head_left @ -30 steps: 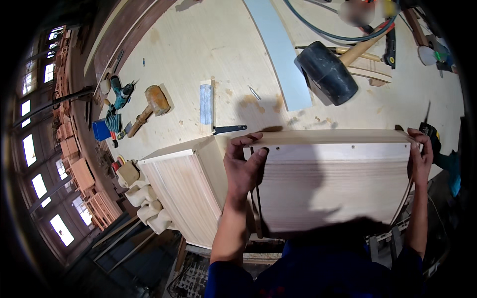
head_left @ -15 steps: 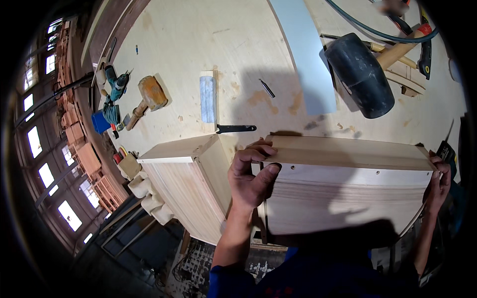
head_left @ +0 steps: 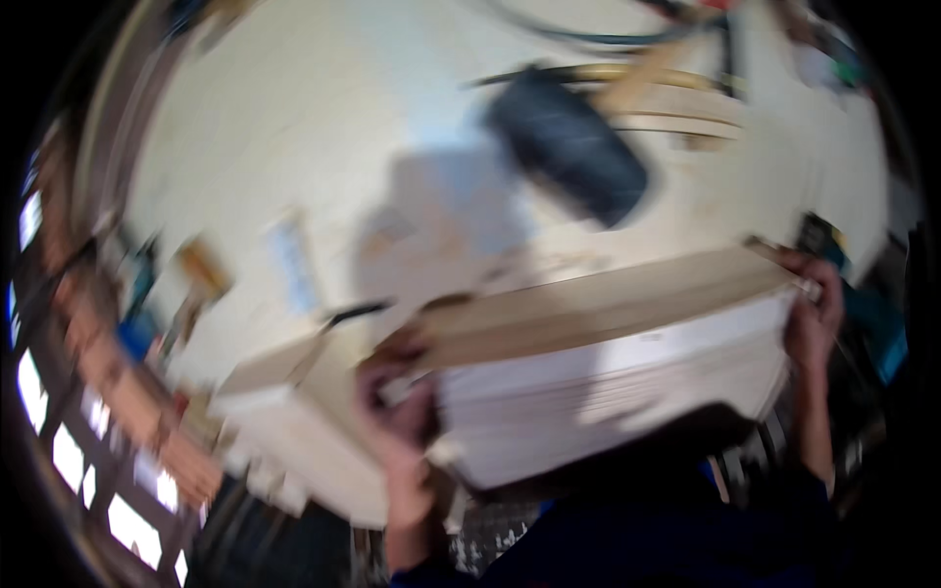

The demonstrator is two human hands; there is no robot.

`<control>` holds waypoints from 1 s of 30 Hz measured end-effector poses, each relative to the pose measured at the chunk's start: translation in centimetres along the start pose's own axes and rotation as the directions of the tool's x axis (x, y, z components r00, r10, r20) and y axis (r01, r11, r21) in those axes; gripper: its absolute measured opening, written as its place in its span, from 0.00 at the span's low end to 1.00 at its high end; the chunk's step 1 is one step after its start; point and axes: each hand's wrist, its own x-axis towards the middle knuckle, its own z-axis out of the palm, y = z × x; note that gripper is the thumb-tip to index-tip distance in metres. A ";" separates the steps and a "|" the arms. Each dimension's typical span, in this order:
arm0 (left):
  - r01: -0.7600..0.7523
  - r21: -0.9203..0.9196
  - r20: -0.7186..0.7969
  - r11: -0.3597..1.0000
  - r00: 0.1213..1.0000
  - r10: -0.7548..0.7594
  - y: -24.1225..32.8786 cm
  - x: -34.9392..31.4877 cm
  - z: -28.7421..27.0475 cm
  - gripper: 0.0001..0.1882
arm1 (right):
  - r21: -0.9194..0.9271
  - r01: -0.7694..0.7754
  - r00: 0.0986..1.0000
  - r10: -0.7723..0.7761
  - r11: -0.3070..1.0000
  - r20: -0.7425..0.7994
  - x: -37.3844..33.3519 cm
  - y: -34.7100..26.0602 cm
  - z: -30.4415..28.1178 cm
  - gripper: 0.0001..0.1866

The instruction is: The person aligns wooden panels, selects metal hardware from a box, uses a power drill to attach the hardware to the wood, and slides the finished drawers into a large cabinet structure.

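Observation:
Between my hands is a pale wooden box [head_left: 608,387], drawer-like, with its long striped side facing me and one narrower face turned up. My left hand [head_left: 400,407] is closed on its left end, thumb toward me. At the opposite end my right hand [head_left: 816,309] grips the far right corner, fingers over the edge. Motion smears the picture, so fine detail at the fingertips is lost. A second pale wooden box [head_left: 304,431] stands just left of my left hand. The underside of the held box is hidden.
On the pale workbench [head_left: 255,127] a big black rubber mallet [head_left: 569,147] lies beyond the box. Farther left are a smaller wooden mallet [head_left: 203,267], a blue-topped block [head_left: 292,260] and a black flat tool [head_left: 358,312]. A dark hose [head_left: 588,39] curves along the back.
The view has swung right, so the bench things sit farther left. The held box now slants, its right end higher in the picture. Both hands keep hold of its ends.

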 end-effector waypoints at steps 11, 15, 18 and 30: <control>0.081 -0.040 -0.055 0.996 0.995 -0.083 -2.6 -0.2 -6.5 0.12 | 0.411 0.065 0.993 -0.098 0.909 0.059 1.6 0.5 3.2 0.19; -0.162 0.339 -0.002 0.927 0.985 0.173 0.7 0.3 -1.4 0.04 | 0.413 0.030 0.997 -0.057 0.910 0.054 1.8 0.1 2.6 0.21; -0.188 0.331 -0.056 0.925 0.974 0.218 0.6 0.7 -0.9 0.05 | 0.393 0.037 0.994 -0.073 0.919 0.076 1.8 0.6 2.2 0.23; -0.120 0.002 0.071 0.993 0.990 0.119 -1.7 0.9 -4.3 0.17 | -0.014 0.460 0.876 -0.451 0.888 0.170 3.5 -0.8 1.9 0.11</control>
